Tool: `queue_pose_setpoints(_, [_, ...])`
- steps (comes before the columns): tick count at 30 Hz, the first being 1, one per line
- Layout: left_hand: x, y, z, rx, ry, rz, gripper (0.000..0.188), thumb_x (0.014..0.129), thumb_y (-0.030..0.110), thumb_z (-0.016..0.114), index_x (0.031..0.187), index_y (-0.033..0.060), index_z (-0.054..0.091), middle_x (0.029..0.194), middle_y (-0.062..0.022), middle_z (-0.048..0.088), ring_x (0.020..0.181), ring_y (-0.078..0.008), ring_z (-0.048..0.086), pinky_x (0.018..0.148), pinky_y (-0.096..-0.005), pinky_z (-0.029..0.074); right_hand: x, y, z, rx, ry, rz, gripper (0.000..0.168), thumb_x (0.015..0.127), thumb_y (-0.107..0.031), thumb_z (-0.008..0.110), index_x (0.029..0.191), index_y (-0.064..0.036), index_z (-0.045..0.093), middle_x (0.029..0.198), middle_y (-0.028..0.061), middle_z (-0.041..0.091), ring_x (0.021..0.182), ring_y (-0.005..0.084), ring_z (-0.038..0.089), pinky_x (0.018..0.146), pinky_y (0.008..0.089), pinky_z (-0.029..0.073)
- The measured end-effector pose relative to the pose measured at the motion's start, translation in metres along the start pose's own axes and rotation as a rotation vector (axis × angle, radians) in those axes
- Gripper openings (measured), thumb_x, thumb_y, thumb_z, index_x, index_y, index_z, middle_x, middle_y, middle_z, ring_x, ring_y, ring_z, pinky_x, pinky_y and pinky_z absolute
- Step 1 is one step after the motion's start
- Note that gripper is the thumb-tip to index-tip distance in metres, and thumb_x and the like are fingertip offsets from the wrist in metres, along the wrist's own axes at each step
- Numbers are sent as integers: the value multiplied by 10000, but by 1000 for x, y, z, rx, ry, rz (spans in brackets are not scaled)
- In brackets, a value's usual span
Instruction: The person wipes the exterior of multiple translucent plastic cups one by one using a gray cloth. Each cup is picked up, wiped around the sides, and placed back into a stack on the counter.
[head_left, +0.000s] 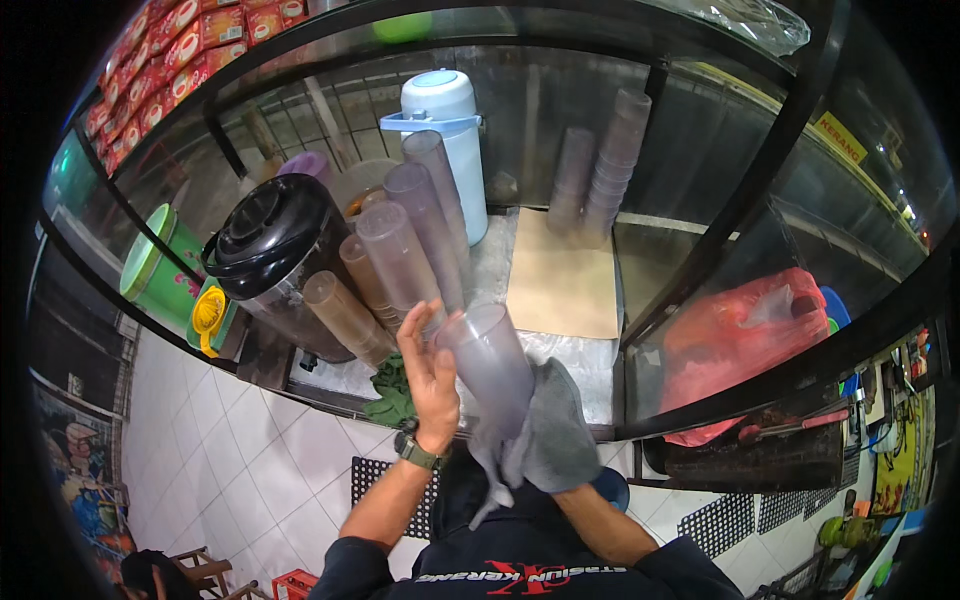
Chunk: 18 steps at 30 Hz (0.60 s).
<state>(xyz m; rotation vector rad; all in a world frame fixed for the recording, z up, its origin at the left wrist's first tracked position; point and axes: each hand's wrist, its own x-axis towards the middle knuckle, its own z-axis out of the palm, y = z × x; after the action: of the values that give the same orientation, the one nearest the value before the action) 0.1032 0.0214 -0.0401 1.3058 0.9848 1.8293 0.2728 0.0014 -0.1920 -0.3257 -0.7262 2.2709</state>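
A clear plastic cup (487, 360) is held upright but tilted in front of me, its base against a grey cloth (559, 435). That cloth covers my right hand (562, 427), whose fingers are hidden beneath it. My left hand (429, 375), with a watch on its wrist, is raised beside the cup, fingers extended; whether it touches the cup is unclear. Just beyond it stand stacks of clear cups (394, 247) and brownish cups (345, 315). Two further cup stacks (615, 165) stand at the back right, on a brown sheet (562, 285).
A black-lidded drink dispenser (277, 232) and a green tub (157, 262) with a yellow juicer (208, 311) are at left. A light blue thermos jug (450, 150) stands behind. Dark frame bars (720, 232) surround the counter; a red plastic bag (742, 337) lies right.
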Motion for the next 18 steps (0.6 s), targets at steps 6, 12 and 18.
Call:
queue_pose_setpoints(6, [-31, -5, 21, -197, 31, -316, 968, 919, 418, 769, 1576, 12, 185, 1400, -144, 471, 1233, -246, 535, 1060, -378, 450, -5, 55, -1, -604, 370, -196, 360, 1039, -121, 576, 1370, -7, 494, 1236, 143, 577, 1164, 254, 557, 1055, 361, 438])
queue_pose_setpoints(12, [-34, 4, 15, -129, -177, -350, 1012, 862, 418, 808, 1557, 1, 204, 1402, -175, 462, 1272, -264, 517, 1072, -401, 446, 0, 2, 16, -964, 498, -377, 439, 1014, -85, 611, 1421, 2, 472, 1317, 151, 556, 1237, 266, 534, 1131, 380, 406])
queue_pose_setpoints(18, [-29, -8, 4, -150, 53, -375, 883, 931, 442, 714, 1536, 25, 224, 1402, -179, 460, 1275, -256, 490, 1083, -382, 425, -12, -2, 48, -1138, 345, -555, 425, 1009, -90, 613, 1406, -1, 488, 1318, 139, 560, 1231, 253, 534, 1113, 386, 419])
